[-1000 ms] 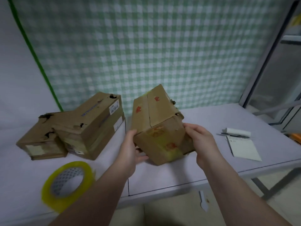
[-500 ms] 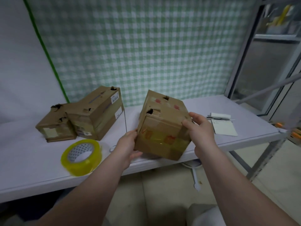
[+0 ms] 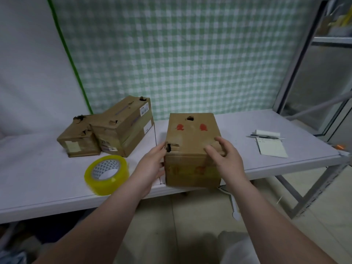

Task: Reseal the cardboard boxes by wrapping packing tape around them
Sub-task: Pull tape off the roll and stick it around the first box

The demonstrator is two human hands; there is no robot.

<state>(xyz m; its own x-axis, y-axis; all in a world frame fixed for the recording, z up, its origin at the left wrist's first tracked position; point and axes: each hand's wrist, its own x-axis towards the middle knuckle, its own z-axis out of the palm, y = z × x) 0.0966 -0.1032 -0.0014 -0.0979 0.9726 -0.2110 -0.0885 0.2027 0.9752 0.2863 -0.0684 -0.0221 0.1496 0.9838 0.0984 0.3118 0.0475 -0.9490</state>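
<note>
A worn cardboard box (image 3: pixel 192 134) with red marks and torn holes stands upright on the white table (image 3: pixel 38 178), at its front edge. My left hand (image 3: pixel 150 164) presses flat against the box's left side, thumb by a torn hole. My right hand (image 3: pixel 226 159) lies over the top right edge, its fingers curled onto the top. A roll of yellow packing tape (image 3: pixel 106 174) lies on the table left of my left hand, apart from it. Two more battered boxes sit at the back left, a long one (image 3: pixel 122 126) leaning against a smaller one (image 3: pixel 76 138).
A notepad (image 3: pixel 271 147), a pen (image 3: pixel 266 136) and a small white roll (image 3: pixel 267 132) lie on the table's right part. A metal shelf frame (image 3: pixel 297 60) rises at the right. A green checked cloth hangs behind the table. Tiled floor shows below the front edge.
The box was held tilted in the air between both hands; it has been turned and now stands flat on the table. My right hand shifted from its side onto its top.
</note>
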